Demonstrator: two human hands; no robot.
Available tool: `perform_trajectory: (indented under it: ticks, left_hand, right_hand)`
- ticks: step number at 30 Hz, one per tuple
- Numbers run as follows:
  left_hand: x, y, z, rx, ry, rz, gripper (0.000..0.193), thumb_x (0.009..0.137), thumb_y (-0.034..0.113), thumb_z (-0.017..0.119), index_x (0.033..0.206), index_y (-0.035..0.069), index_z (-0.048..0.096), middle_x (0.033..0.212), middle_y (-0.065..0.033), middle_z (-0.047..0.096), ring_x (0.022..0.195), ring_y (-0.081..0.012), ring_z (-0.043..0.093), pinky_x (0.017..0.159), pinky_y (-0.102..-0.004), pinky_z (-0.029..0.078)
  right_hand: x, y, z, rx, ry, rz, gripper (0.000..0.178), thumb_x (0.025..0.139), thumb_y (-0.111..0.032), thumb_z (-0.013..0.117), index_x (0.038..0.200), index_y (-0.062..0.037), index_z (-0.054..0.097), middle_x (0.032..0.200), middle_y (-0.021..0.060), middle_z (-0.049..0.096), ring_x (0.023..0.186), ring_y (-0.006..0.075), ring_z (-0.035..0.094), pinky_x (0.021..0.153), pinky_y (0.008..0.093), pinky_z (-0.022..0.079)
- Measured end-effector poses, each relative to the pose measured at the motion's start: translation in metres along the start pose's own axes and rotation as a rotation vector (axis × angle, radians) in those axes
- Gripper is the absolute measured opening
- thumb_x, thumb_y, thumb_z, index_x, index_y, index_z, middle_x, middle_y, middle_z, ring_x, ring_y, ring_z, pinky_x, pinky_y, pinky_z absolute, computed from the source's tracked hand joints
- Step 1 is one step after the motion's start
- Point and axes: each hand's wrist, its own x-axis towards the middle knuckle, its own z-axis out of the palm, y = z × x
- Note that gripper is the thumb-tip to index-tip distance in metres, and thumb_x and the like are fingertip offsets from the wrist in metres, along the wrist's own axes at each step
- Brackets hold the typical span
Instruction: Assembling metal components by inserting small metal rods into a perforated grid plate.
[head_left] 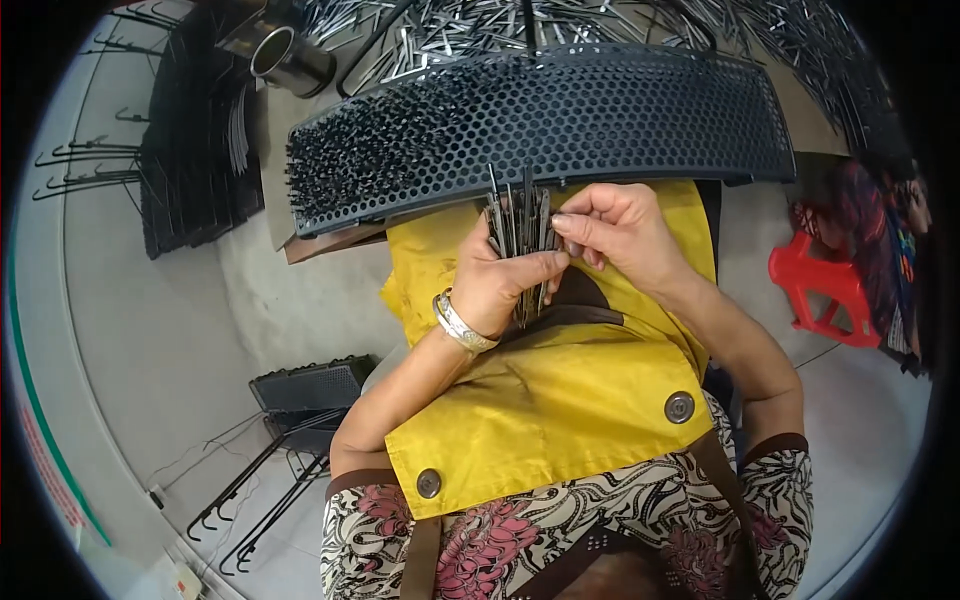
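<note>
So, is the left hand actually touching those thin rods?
Touching. The head view shows the left hand wrapped around the thin rods, its thumb lying across them.

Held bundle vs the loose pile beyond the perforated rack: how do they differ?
The held bundle is gripped in the left hand; the loose pile lies beyond the perforated rack. The bundle's pieces run roughly parallel; the pile's point in many directions. The bundle is a handful; the pile is far larger. Shared: both are slim, metallic-looking pieces.

A bundle of slim, dark-grey metal pieces (517, 228), ends uneven, points forward, gripped in the left hand (497, 277).
</note>
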Motion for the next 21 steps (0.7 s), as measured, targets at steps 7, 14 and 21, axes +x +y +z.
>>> perform_trajectory:
  ticks: [7,14,21]
  left_hand:
    - [-0.004,-0.003,-0.013,-0.064,0.084,-0.021,0.023,0.072,-0.005,0.062,0.092,0.003,0.051,0.072,-0.0059,0.059,0.055,-0.0133,0.056,0.045,-0.0237,0.045]
    - [-0.005,-0.006,-0.019,-0.170,0.186,-0.014,0.025,0.071,-0.005,0.062,0.092,0.002,0.049,0.073,-0.0080,0.059,0.055,-0.0157,0.056,0.043,-0.0255,0.045]
    - [-0.007,-0.007,-0.026,-0.190,0.106,0.003,0.026,0.070,-0.006,0.061,0.092,0.001,0.049,0.070,-0.0075,0.056,0.051,-0.0145,0.052,0.043,-0.0255,0.043]
  right_hand:
    - [-0.001,-0.004,0.019,-0.214,0.111,-0.003,0.008,0.082,-0.006,0.057,0.082,0.0018,0.059,0.063,0.0017,0.057,0.051,0.0044,0.050,0.045,0.0172,0.040]
    - [0.005,-0.002,0.020,-0.121,0.243,-0.048,0.009,0.084,-0.005,0.055,0.088,0.0028,0.057,0.068,0.0033,0.058,0.056,0.0064,0.053,0.051,0.0179,0.043]
    - [0.053,-0.028,0.002,-0.297,0.471,-0.443,0.011,0.083,-0.003,0.057,0.090,0.0040,0.059,0.071,0.0039,0.059,0.059,0.0060,0.053,0.052,0.0178,0.044]
